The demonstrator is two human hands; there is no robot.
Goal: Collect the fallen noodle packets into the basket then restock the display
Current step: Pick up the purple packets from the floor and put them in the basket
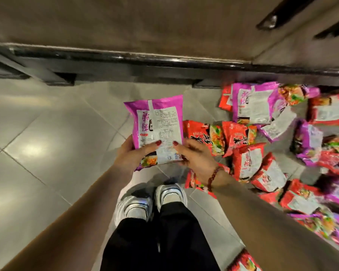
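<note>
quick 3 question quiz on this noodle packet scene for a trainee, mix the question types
1. True or false: the left hand and the right hand both hold the purple packet.
2. On which side of the person's shoes do the fallen packets lie on the floor? A) their right B) their left C) only behind the heels
3. Fill in: the bead bracelet is on the ____ wrist.
Key: 1 true; 2 A; 3 right.
</note>
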